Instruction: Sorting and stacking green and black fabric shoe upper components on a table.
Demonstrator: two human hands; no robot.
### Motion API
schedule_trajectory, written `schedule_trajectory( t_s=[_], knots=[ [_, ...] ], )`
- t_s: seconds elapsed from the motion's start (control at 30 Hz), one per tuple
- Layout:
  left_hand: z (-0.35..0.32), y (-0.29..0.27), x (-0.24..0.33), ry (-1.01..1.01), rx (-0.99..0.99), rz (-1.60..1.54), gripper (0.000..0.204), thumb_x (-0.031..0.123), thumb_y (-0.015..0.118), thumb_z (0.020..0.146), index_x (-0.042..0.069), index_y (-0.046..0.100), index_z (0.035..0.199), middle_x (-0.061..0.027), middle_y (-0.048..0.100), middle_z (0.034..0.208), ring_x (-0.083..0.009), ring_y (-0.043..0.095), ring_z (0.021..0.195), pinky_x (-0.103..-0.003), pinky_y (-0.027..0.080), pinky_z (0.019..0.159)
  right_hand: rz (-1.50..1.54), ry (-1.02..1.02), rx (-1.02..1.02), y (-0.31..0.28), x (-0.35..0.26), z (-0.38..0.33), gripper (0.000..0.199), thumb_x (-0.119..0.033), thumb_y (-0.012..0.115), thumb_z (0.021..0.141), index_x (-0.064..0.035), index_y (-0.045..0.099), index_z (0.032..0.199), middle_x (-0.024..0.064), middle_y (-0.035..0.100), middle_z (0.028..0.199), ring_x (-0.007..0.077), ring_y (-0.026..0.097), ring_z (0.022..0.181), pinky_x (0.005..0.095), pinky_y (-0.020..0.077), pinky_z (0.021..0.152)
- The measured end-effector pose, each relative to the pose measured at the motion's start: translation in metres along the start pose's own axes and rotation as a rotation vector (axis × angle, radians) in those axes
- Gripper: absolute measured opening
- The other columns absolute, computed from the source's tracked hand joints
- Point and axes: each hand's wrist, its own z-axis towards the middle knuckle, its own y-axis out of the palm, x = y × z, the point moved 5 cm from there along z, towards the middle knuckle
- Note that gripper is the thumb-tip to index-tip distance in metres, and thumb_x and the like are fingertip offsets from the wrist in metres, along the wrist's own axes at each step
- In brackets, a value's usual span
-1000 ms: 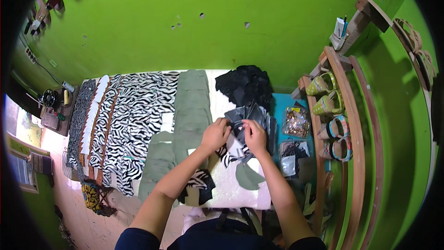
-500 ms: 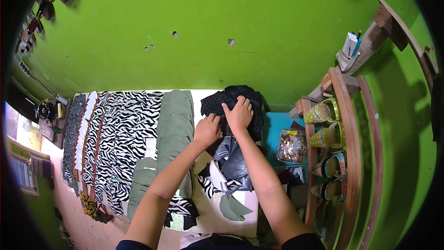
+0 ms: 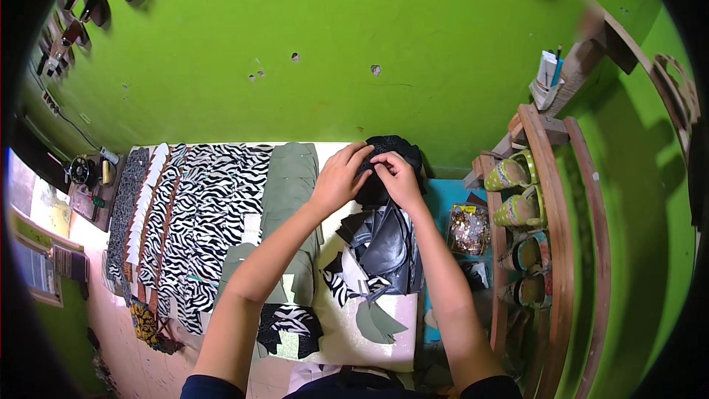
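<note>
My left hand and right hand meet at the black pile at the far edge of the surface, against the green wall, fingers curled and pinching a black piece on its near side. Grey-black pieces lie just below my hands, with olive sheets and zebra strips to the left.

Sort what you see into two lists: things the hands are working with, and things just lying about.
In hand: left hand, right hand, black bundle of cut pieces.
Lying about: zebra-print strips, olive green pieces, grey pieces, clear box of trinkets, shoes.
</note>
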Motion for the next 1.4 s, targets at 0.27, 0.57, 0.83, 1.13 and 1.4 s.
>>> schedule_trajectory(
  t_s=[0.27,0.57,0.83,1.13,1.4],
  knots=[
    [-0.049,-0.055,0.025,-0.129,-0.01,0.021,0.016,0.021,0.064,0.077,0.006,0.065,0.083,-0.0067,0.062,0.075,-0.0219,0.056,0.077,-0.033,0.036,0.074,-0.292,-0.017,0.039,-0.002,-0.06,-0.062,0.015,-0.01,0.059,0.078,-0.0029,0.061,0.092,0.0132,0.064,0.084,0.0221,0.063,0.07,0.0288,0.0473,0.063],
    [-0.205,-0.107,0.025,-0.605,-0.265,-0.496,0.026,0.022,0.056,0.086,-0.003,0.062,0.093,-0.0031,0.059,0.069,-0.0075,0.05,0.06,-0.025,0.042,0.057,-0.17,0.187,-0.054,0.04,-0.073,-0.2,0.018,-0.007,0.059,0.08,-0.0013,0.06,0.098,0.0073,0.063,0.081,0.0121,0.059,0.07,0.0249,0.0461,0.063],
    [-0.356,-0.074,0.059,-0.817,-0.587,-0.575,0.027,0.024,0.052,0.088,-0.002,0.058,0.087,-0.0032,0.056,0.068,-0.0091,0.054,0.059,-0.026,0.049,0.051,-0.33,0.406,-0.046,0.08,-0.035,-0.334,0.02,-0.01,0.061,0.08,-0.0024,0.06,0.098,0.0053,0.062,0.081,0.0134,0.056,0.075,0.0262,0.0443,0.071],
    [-0.352,-0.063,0.077,-0.627,-0.455,-0.207,0.029,0.021,0.056,0.08,0.0,0.058,0.1,-0.019,0.06,0.093,-0.0333,0.057,0.088,-0.038,0.044,0.082,-1.171,0.198,0.124,0.066,-0.067,-0.359,0.026,-0.018,0.061,0.075,-0.0072,0.059,0.099,0.0103,0.055,0.098,0.0273,0.05,0.095,0.0382,0.0395,0.081],
    [-0.341,-0.046,0.086,-0.492,-0.332,-0.216,0.026,0.015,0.056,0.077,0.002,0.057,0.1,-0.0185,0.053,0.099,-0.0344,0.051,0.095,-0.041,0.042,0.084,-1.132,0.279,0.384,0.044,-0.035,-0.34,0.056,-0.027,0.067,0.07,-0.0074,0.045,0.118,0.0138,0.044,0.112,0.0332,0.04,0.108,0.0428,0.0356,0.086]
  ],
)
